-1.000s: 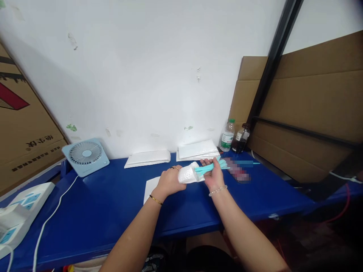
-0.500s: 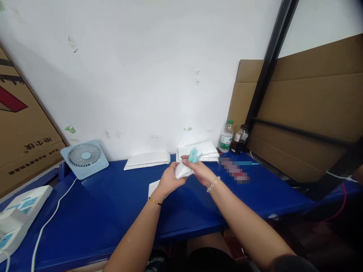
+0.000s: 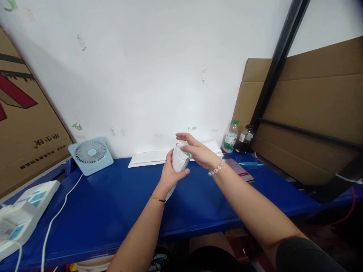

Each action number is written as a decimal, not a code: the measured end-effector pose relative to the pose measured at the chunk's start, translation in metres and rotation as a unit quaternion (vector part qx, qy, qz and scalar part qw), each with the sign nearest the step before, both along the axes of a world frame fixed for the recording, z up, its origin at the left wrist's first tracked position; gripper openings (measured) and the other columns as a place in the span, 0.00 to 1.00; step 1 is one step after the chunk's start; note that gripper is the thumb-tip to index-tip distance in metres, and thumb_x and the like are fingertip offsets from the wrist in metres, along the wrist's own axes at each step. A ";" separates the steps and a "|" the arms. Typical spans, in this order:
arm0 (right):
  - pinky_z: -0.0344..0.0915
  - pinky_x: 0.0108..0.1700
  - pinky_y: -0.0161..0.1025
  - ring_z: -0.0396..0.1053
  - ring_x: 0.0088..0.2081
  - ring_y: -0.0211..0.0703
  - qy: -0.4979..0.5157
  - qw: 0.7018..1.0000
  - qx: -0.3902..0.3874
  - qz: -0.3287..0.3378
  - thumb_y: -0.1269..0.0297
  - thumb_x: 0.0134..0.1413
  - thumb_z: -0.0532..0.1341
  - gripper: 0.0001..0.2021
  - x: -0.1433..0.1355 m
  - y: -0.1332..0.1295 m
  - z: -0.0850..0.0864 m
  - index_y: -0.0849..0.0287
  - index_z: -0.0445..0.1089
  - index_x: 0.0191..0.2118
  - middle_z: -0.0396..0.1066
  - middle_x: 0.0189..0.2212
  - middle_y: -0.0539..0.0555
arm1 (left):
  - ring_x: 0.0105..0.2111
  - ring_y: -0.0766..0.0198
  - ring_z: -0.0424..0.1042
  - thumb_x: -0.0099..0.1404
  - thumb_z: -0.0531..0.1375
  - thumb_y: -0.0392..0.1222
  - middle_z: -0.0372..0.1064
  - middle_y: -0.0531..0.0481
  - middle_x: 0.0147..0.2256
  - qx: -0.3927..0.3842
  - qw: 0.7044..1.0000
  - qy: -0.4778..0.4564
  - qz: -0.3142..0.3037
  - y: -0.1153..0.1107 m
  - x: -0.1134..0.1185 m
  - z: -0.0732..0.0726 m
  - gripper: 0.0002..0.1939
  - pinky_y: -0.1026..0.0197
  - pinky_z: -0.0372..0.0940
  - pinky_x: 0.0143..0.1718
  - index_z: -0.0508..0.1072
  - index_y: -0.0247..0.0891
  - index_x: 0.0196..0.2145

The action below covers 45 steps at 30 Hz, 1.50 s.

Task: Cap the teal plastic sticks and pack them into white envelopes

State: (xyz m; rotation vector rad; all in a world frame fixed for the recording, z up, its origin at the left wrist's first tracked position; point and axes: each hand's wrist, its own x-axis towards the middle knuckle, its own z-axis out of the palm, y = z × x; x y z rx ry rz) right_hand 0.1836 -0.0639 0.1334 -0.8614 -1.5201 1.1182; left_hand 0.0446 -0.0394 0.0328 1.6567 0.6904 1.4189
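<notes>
A white plastic bag [image 3: 179, 160] is held upright above the blue table, its mouth facing up and to the right. My left hand [image 3: 171, 173] is wrapped round its lower left side, thumb across the front. At the bag's mouth is my right hand [image 3: 195, 151], its thumb at the opening and its index finger raised over it; something pale blue-green shows just inside, mostly hidden. Behind the hands, flat white packets [image 3: 147, 157] lie along the wall, and another white stack [image 3: 214, 147] is partly covered by my right hand.
On the blue table [image 3: 113, 211], a light blue fan [image 3: 91, 153] and a white power strip [image 3: 36, 204] are at the left. Two bottles, one clear [image 3: 231, 138] and one dark [image 3: 244, 140], stand back right, near a phone-like slab [image 3: 241, 170]. Cardboard [image 3: 317, 113] rises at the right.
The bag has been turned more upright. The pale blue-green item has gone from above my right hand to inside the bag's mouth. My right hand's fingers have lifted, and the view has shifted slightly.
</notes>
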 end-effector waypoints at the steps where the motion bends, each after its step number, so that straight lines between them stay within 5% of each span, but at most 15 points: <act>1: 0.57 0.56 0.48 0.61 0.54 0.47 0.010 1.000 0.003 0.003 0.73 0.45 0.56 0.24 0.001 0.000 0.000 0.51 0.65 0.51 0.62 0.54 0.51 | 0.54 0.51 0.60 0.43 0.70 0.43 0.59 0.41 0.54 -0.022 1.000 -0.002 -0.015 -0.001 -0.003 0.001 0.49 0.55 0.56 0.54 0.51 0.40 0.60; 8: 0.58 0.57 0.56 0.60 0.57 0.47 0.097 0.990 0.091 0.051 0.81 0.40 0.51 0.32 0.012 -0.004 0.016 0.49 0.62 0.53 0.65 0.52 0.50 | 0.51 0.52 0.64 0.36 0.73 0.47 0.63 0.42 0.50 -0.081 0.994 -0.034 -0.059 0.000 -0.015 0.000 0.61 0.57 0.57 0.53 0.47 0.42 0.63; 12: 0.59 0.56 0.56 0.60 0.57 0.49 0.120 0.987 0.084 0.069 0.80 0.46 0.53 0.26 0.015 -0.006 0.033 0.51 0.64 0.52 0.64 0.51 0.51 | 0.48 0.55 0.67 0.48 0.69 0.47 0.68 0.42 0.47 -0.124 0.977 -0.041 -0.166 0.003 -0.017 -0.004 0.35 0.59 0.60 0.50 0.65 0.37 0.53; 15: 0.62 0.54 0.54 0.62 0.56 0.49 0.167 0.983 0.057 0.060 0.73 0.52 0.56 0.20 0.022 0.000 0.036 0.53 0.65 0.51 0.67 0.49 0.52 | 0.36 0.60 0.71 0.51 0.68 0.46 0.73 0.45 0.35 -0.218 0.951 -0.036 -0.217 0.004 -0.018 -0.009 0.20 0.60 0.64 0.40 0.72 0.33 0.39; 19: 0.62 0.55 0.49 0.62 0.56 0.48 0.247 0.968 0.033 -0.041 0.58 0.56 0.57 0.13 0.033 0.007 0.007 0.56 0.69 0.44 0.69 0.48 0.54 | 0.24 0.68 0.66 0.51 0.68 0.47 0.69 0.50 0.25 -0.297 0.917 -0.123 -0.236 0.004 -0.017 -0.017 0.16 0.65 0.63 0.28 0.71 0.33 0.32; 21: 0.61 0.56 0.45 0.61 0.57 0.46 0.246 0.963 0.048 -0.097 0.59 0.50 0.62 0.13 0.036 0.005 -0.017 0.55 0.70 0.42 0.69 0.49 0.53 | 0.20 0.71 0.62 0.53 0.66 0.47 0.64 0.53 0.21 -0.334 0.893 -0.151 -0.262 0.002 -0.013 -0.019 0.14 0.67 0.60 0.23 0.70 0.33 0.30; 24: 0.58 0.58 0.43 0.60 0.57 0.48 0.139 0.980 0.100 -0.107 0.69 0.34 0.71 0.25 0.040 0.002 -0.046 0.55 0.71 0.44 0.69 0.50 0.52 | 0.17 0.74 0.58 0.59 0.62 0.42 0.58 0.55 0.19 -0.413 0.835 -0.153 -0.329 -0.003 -0.008 -0.018 0.09 0.70 0.55 0.19 0.71 0.32 0.32; 26: 0.61 0.54 0.42 0.65 0.50 0.48 0.035 0.989 0.116 -0.090 0.69 0.35 0.71 0.20 0.045 0.006 -0.056 0.56 0.74 0.40 0.73 0.43 0.51 | 0.17 0.75 0.57 0.62 0.57 0.38 0.58 0.55 0.20 -0.469 0.791 -0.160 -0.358 -0.005 -0.007 -0.016 0.08 0.71 0.54 0.18 0.71 0.32 0.39; 30: 0.66 0.33 0.36 0.66 0.29 0.40 -0.031 0.991 0.071 -0.106 0.59 0.41 0.68 0.09 0.071 0.040 -0.062 0.59 0.74 0.28 0.70 0.24 0.48 | 0.18 0.75 0.59 0.67 0.50 0.38 0.63 0.50 0.26 -0.510 0.758 -0.256 -0.317 -0.001 -0.010 -0.013 0.14 0.72 0.57 0.19 0.67 0.34 0.48; 34: 0.62 0.27 0.36 0.61 0.24 0.39 -0.043 0.938 0.011 -0.344 0.51 0.49 0.59 0.16 0.112 0.095 -0.075 0.60 0.70 0.28 0.66 0.20 0.49 | 0.23 0.71 0.67 0.68 0.48 0.47 0.68 0.43 0.32 -0.523 0.749 -0.340 -0.222 0.015 -0.010 -0.020 0.20 0.69 0.64 0.23 0.67 0.28 0.48; 36: 0.63 0.34 0.41 0.65 0.30 0.45 -0.179 0.885 -0.041 -0.428 0.53 0.50 0.57 0.15 0.132 0.116 -0.085 0.61 0.69 0.25 0.67 0.22 0.53 | 0.25 0.69 0.69 0.69 0.46 0.48 0.68 0.42 0.32 -0.531 0.738 -0.391 -0.148 0.024 -0.010 -0.027 0.20 0.68 0.66 0.25 0.66 0.28 0.46; 40: 0.51 0.50 0.57 0.59 0.49 0.64 -0.268 0.838 -0.060 -0.472 0.64 0.43 0.61 0.08 0.148 0.135 -0.099 0.65 0.70 0.25 0.69 0.39 0.68 | 0.31 0.64 0.73 0.68 0.47 0.44 0.68 0.40 0.36 -0.522 0.716 -0.462 -0.037 0.039 -0.015 -0.043 0.17 0.65 0.68 0.27 0.59 0.30 0.50; 45: 0.42 0.54 0.58 0.46 0.59 0.62 -0.401 0.785 0.095 -0.462 0.61 0.53 0.55 0.19 0.097 0.140 -0.104 0.64 0.68 0.48 0.58 0.56 0.68 | 0.39 0.61 0.73 0.67 0.48 0.45 0.66 0.38 0.44 -0.500 0.729 -0.466 0.024 0.048 -0.023 -0.052 0.24 0.62 0.70 0.30 0.49 0.36 0.58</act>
